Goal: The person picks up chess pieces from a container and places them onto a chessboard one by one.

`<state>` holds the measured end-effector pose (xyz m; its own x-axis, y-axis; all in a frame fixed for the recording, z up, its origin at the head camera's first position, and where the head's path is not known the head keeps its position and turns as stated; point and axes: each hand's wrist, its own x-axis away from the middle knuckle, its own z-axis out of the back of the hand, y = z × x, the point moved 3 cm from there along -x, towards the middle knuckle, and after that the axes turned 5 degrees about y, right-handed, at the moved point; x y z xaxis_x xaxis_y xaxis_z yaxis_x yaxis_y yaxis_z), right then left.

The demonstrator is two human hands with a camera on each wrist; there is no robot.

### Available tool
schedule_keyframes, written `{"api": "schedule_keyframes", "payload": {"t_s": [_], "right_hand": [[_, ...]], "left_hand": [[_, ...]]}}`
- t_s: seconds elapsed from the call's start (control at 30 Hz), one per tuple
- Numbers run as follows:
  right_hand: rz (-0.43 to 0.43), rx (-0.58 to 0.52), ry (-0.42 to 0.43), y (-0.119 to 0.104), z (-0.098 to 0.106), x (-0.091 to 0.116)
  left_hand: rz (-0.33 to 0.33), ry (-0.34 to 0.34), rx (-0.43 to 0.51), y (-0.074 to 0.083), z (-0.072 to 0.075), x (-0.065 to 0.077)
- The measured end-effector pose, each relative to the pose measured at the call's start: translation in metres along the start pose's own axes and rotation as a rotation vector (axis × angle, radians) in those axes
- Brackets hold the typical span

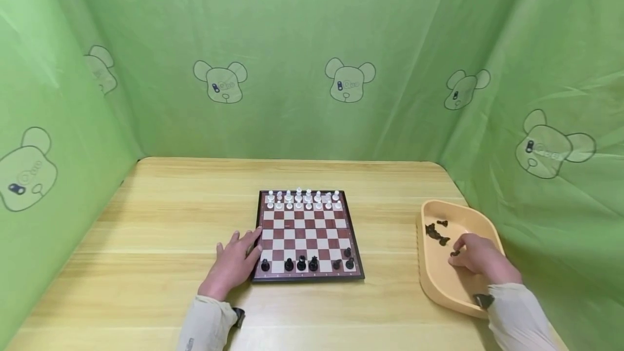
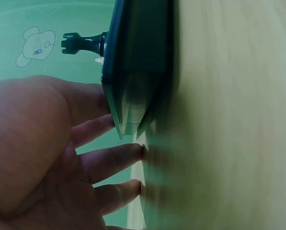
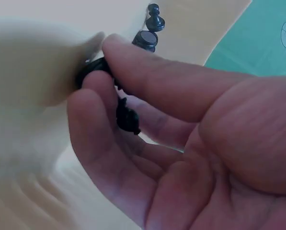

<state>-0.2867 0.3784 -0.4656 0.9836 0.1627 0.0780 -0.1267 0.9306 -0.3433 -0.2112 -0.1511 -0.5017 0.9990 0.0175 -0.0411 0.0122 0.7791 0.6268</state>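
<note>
Right of the brown-and-white chequered chessboard [image 1: 305, 233], inside a shallow peach plastic tray [image 1: 431, 280], the right hand [image 1: 480, 259] pinches a small black plastic chess piece [image 3: 92, 69] that wants light fingertip pressure; the left hand [image 1: 234, 264], loosely spread against the chessboard's left edge, should press gently.

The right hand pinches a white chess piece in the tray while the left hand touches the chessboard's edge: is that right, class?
Not white: the right hand pinches a black chess piece in the tray, as the right wrist view shows. The rest stands.
</note>
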Motion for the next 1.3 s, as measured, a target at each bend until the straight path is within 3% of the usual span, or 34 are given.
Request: {"api": "schedule_keyframes", "payload": {"t_s": [0.27,0.53,0.83,1.0,1.1,1.3], "right_hand": [[-0.044,-0.106,0.025,-0.002,0.009,0.001],[-0.024,-0.084,0.061,-0.013,0.021,-0.001],[-0.023,-0.041,0.107,-0.031,0.023,0.009],[-0.011,-0.074,0.221,-0.056,0.031,0.016],[0.017,-0.160,0.299,-0.080,0.035,0.022],[0.170,-0.295,0.472,-0.128,0.042,0.030]], "left_hand": [[0.001,-0.002,-0.004,0.000,-0.001,0.000],[-0.002,0.006,0.006,-0.001,0.006,-0.006],[-0.018,0.018,0.024,-0.003,-0.004,0.002],[-0.015,0.021,0.035,-0.004,-0.006,0.005],[-0.018,0.026,0.036,-0.004,-0.004,0.004],[-0.030,0.037,0.032,-0.004,-0.001,0.002]]}}
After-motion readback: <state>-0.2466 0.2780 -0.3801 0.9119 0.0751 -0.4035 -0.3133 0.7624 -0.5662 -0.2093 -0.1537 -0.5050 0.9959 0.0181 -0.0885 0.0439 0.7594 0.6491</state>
